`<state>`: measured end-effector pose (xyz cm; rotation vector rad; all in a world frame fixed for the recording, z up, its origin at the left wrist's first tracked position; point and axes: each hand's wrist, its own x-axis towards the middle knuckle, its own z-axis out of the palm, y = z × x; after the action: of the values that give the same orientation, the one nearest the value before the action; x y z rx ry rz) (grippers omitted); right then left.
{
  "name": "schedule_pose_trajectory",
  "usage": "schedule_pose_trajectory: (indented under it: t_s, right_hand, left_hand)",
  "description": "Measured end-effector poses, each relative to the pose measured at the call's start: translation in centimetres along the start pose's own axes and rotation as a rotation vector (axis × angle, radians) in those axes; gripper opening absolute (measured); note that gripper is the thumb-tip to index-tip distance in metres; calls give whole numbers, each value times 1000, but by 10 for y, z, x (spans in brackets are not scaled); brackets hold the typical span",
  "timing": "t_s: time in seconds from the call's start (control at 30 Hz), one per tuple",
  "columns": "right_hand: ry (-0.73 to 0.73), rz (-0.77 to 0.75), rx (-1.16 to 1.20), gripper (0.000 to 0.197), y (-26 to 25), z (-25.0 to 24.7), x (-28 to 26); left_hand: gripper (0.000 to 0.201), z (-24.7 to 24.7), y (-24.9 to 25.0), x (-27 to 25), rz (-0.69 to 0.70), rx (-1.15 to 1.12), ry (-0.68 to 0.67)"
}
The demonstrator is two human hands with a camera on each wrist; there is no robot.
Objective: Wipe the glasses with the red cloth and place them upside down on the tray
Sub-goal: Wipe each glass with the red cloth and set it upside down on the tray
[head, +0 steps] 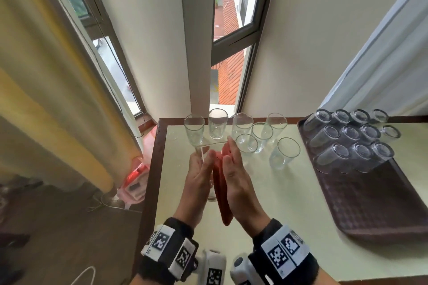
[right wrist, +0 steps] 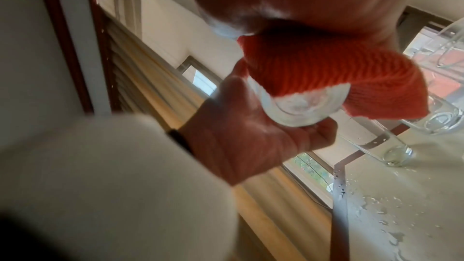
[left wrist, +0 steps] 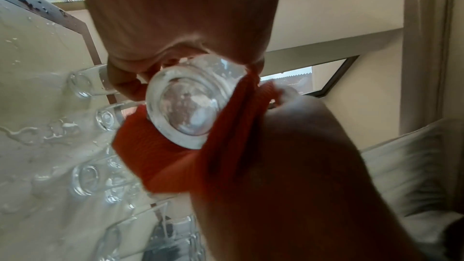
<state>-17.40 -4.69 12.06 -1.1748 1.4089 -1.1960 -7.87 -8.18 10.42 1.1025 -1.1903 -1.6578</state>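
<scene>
Both wrists w/ marker bands sit nearest the head cam. Left hand (head: 199, 176) has fingers curled round a clear glass (head: 209, 157) held up over the table (head: 266, 210), rim pointing away, thick base toward the body. Red cloth (head: 222, 194) is sandwiched btwn glass & right hand (head: 238, 178), whose fingers lie fairly straight, pressing cloth flat against the glass side; can't tell if the thumb hooks round. Left wrist cam shows cloth wrapped partway round the base. Water drops on the tabletop. Behind the hands, 7 upright glasses (head: 262, 133) stand in a loose cluster near the far table edge. Far right, brown tray (head: 370, 203) holds 11 upside-down glasses (head: 349, 134) in rows at its far end, near half bare
</scene>
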Motion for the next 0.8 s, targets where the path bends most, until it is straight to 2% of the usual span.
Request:
schedule_pose_trajectory:
  t_s: [0.07, 0.2, 0.27, 0.33, 0.4, 0.5, 0.6, 0.7, 0.8]
  right_hand:
    - [24, -33, -59, 66, 1, 5, -8]
    - [163, -30, -13, 60, -6, 4, -12]
    - [242, -12, 26, 64, -13, -3, -5]
    - [302, 16, 44, 59, -18, -8, 1]
    - [291, 17, 46, 59, -21, -9, 3]
    - [160, 11, -30, 77, -17, -9, -5]
    - [85, -25, -78, 92, -7, -17, -17]
    - [114, -34, 17, 85, -5, -38, -10]
    - [182, 36, 186, 93, -6, -58, 7]
  left_hand:
    - [43, -1, 2, -7, 7, -20, -8]
    - [47, 1, 3, -20, 24, 17, -66]
    - [45, 4, 6, -26, 41, 37, -105]
    - [42, 9, 10, -31, 65, 45, -122]
    - [46, 15, 14, -32, 70, 55, -98]
    - [61, 22, 18, -27, 68, 57, 37]
    - [55, 33, 23, -25, 77, 73, 108]
    - [46, 51, 25, -26, 64, 95, 76]
    - [58, 71, 23, -28, 33, 98, 36]
